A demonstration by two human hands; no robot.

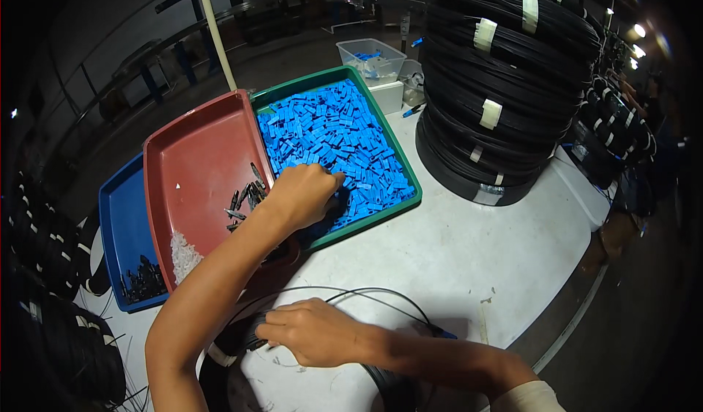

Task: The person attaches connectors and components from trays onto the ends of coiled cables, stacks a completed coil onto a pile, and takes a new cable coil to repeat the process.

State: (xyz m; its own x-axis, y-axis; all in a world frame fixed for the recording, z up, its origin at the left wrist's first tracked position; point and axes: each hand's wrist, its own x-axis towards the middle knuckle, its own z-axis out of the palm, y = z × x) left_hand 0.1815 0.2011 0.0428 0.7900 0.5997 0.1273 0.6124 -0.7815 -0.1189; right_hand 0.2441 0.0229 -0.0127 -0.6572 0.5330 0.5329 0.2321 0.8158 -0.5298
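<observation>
My left hand (306, 196) reaches over the near part of a green tray (344, 230) filled with small blue plastic connector pieces (329, 134). Its fingers are curled closed, and what they hold, if anything, is hidden. Closer to me, my right hand (311, 331) is closed on a coil of black cable (399, 386) lying on the white table. A loose loop of that cable (381, 290) arcs above the hand, with a blue connector (444, 333) to the right.
Beside the green tray, a red tray (198, 141) holds black parts (253, 189) and small white pieces (184, 255). A blue tray (121, 214) with black parts sits farther left. Tall stacked black cable coils (505, 83) stand at right. A clear bin (372, 61) stands behind.
</observation>
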